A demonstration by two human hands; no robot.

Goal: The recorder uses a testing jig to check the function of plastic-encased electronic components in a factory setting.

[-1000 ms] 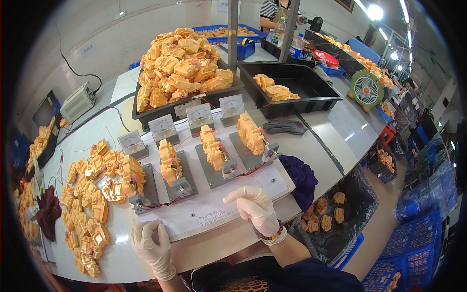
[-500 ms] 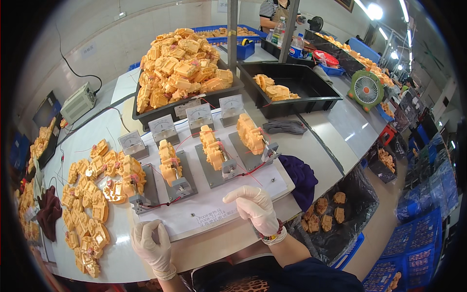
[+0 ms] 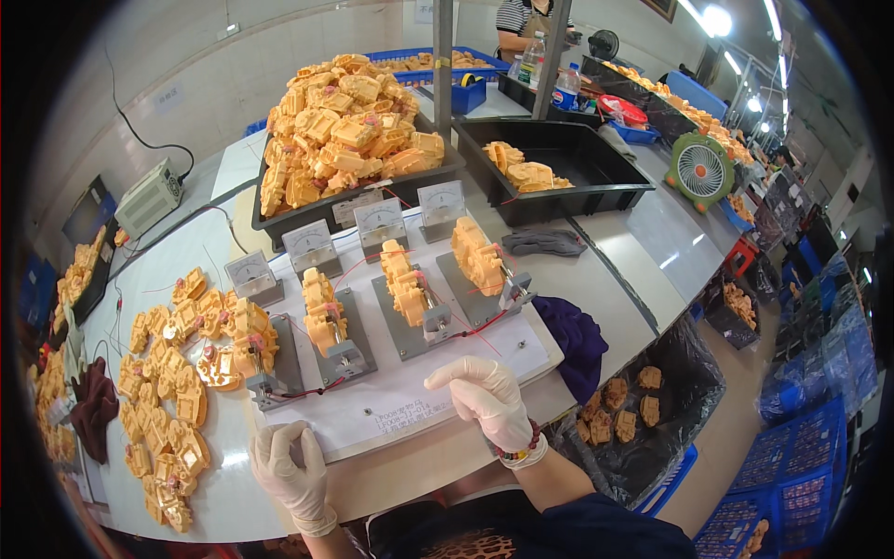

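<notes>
Both my hands wear pale gloves and rest on a white board (image 3: 410,401) at the table's near edge. My left hand (image 3: 287,464) lies flat near the board's front left corner, fingers spread, holding nothing. My right hand (image 3: 486,395) rests on the board's right part, fingers loosely curled, empty. On the board stand several grey metal fixtures (image 3: 345,349), each clamping an orange plastic part (image 3: 323,307), with red wires. Behind each fixture is a small grey dial meter (image 3: 312,246).
Loose orange parts (image 3: 177,373) cover the table at left. A black tray heaped with orange parts (image 3: 345,130) stands behind the meters, and a nearly empty black tray (image 3: 559,168) to its right. A dark purple cloth (image 3: 573,340), a grey glove (image 3: 545,242) and a green fan (image 3: 700,170) lie right.
</notes>
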